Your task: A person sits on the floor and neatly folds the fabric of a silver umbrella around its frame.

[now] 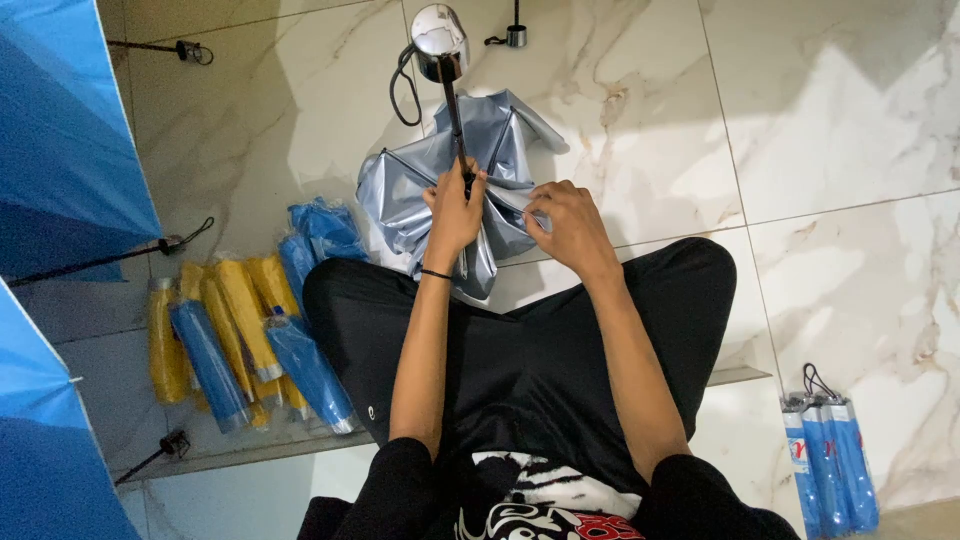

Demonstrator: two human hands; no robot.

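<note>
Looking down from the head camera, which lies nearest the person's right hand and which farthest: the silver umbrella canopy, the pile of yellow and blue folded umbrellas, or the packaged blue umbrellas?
From the right hand:
1. Silver umbrella canopy, touching its fingers.
2. Pile of yellow and blue folded umbrellas, floor at left.
3. Packaged blue umbrellas, lower right corner.

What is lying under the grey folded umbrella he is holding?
Under the grey umbrella shows the marble floor and the person's black-trousered knees. Whatever lies directly beneath its canopy is covered.

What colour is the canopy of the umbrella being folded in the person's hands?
Silvery grey canopy, seen in the head view.
</note>
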